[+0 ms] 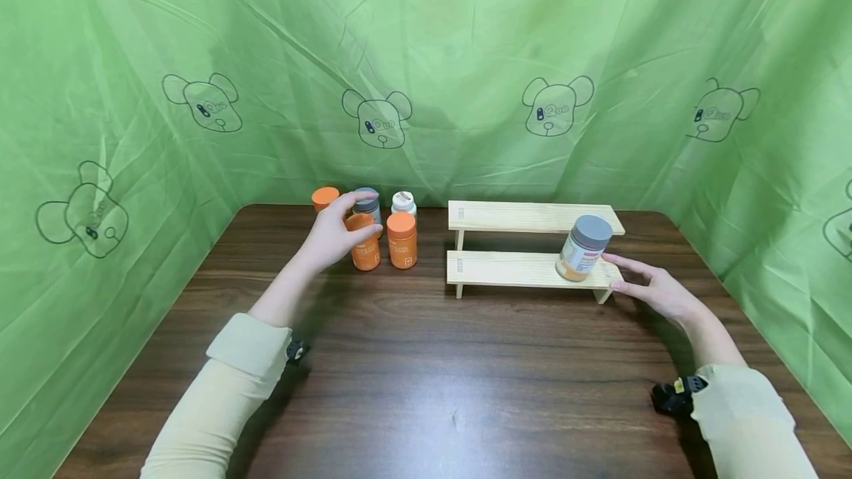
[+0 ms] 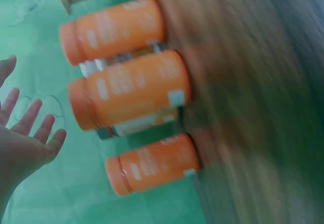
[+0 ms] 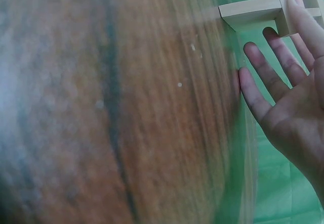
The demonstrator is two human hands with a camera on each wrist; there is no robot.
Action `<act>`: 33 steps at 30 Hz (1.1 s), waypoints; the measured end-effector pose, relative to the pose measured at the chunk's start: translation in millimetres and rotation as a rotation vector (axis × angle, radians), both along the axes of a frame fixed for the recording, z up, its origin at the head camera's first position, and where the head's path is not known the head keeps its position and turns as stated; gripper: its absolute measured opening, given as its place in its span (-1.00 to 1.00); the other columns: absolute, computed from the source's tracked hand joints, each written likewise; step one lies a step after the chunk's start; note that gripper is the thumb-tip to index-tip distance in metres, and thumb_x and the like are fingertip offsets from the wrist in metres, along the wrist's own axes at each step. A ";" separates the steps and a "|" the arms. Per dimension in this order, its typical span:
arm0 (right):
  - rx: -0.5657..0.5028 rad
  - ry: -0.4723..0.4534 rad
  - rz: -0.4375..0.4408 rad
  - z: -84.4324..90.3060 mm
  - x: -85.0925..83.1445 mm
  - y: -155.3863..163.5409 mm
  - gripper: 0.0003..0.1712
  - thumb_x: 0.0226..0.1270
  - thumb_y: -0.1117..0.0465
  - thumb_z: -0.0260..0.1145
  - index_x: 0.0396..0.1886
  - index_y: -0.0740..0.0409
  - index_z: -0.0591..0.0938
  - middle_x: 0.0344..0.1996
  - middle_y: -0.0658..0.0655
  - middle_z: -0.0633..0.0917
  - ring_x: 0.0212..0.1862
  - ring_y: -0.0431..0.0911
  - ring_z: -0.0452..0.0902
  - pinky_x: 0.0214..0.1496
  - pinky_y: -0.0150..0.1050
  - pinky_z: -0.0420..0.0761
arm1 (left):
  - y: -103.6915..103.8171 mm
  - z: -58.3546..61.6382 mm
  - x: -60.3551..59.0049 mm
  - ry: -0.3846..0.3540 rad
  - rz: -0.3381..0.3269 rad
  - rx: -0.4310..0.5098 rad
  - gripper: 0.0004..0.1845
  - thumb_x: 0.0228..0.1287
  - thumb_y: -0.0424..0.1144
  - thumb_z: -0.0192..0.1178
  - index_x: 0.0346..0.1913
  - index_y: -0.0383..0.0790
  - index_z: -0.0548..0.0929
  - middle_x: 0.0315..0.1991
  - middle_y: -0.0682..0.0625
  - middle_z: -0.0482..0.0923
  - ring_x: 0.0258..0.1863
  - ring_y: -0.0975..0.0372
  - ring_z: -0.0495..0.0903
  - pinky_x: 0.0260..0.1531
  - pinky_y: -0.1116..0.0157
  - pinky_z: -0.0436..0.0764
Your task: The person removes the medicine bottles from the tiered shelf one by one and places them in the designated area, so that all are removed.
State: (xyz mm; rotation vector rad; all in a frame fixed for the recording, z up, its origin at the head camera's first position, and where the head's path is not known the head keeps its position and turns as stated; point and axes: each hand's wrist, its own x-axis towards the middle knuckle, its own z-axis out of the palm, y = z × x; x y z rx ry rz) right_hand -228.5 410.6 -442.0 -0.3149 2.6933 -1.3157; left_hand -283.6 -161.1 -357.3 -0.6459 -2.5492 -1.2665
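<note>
My left hand (image 1: 338, 230) reaches into a cluster of bottles at the back left of the table, right beside an orange bottle (image 1: 365, 248). In the left wrist view the left hand (image 2: 25, 143) has spread, straight fingers and holds nothing, next to three orange bottles (image 2: 134, 90). My right hand (image 1: 644, 281) lies flat with straight fingers just right of a grey-lidded jar (image 1: 583, 248). The jar stands tilted on the lower step of a wooden two-step shelf (image 1: 506, 270). In the right wrist view the right hand (image 3: 288, 92) is spread near the shelf's corner (image 3: 253, 12).
Around the left hand stand a second orange bottle (image 1: 402, 240), a white-capped bottle (image 1: 402, 202), a grey-capped bottle (image 1: 367, 203) and an orange cap (image 1: 325, 197) behind. Green cloth walls surround the dark wooden table (image 1: 426, 375).
</note>
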 end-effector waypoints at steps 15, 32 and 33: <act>-0.003 -0.009 -0.002 0.1 0.8 -0.5 -0.30 0.32 0.09 0.26 0.42 -0.06 0.27 0.41 0.31 0.18 0.41 0.24 -0.06 0.31 0.33 0.00 | 45.2 29.3 22.7 0.087 -0.017 0.115 -0.42 0.10 -0.09 0.37 0.23 0.11 0.48 0.27 0.17 0.38 0.31 0.29 0.27 0.28 0.15 0.28; -0.012 -0.004 -0.002 -0.9 0.2 0.4 -0.30 0.33 0.09 0.25 0.43 -0.07 0.26 0.41 0.30 0.17 0.42 0.16 -0.06 0.33 0.32 -0.04 | 95.6 69.3 66.2 0.033 -0.098 0.255 -0.39 0.11 -0.23 0.36 0.26 -0.11 0.45 0.32 0.00 0.35 0.34 0.21 0.24 0.33 0.09 0.18; -0.016 -0.004 0.000 -1.0 0.2 0.4 -0.30 0.33 0.10 0.25 0.43 -0.06 0.25 0.41 0.31 0.17 0.42 0.17 -0.07 0.32 0.32 -0.04 | 98.4 70.6 68.5 0.033 -0.105 0.260 -0.39 0.12 -0.24 0.35 0.27 -0.12 0.44 0.33 0.01 0.34 0.35 0.21 0.23 0.34 0.09 0.18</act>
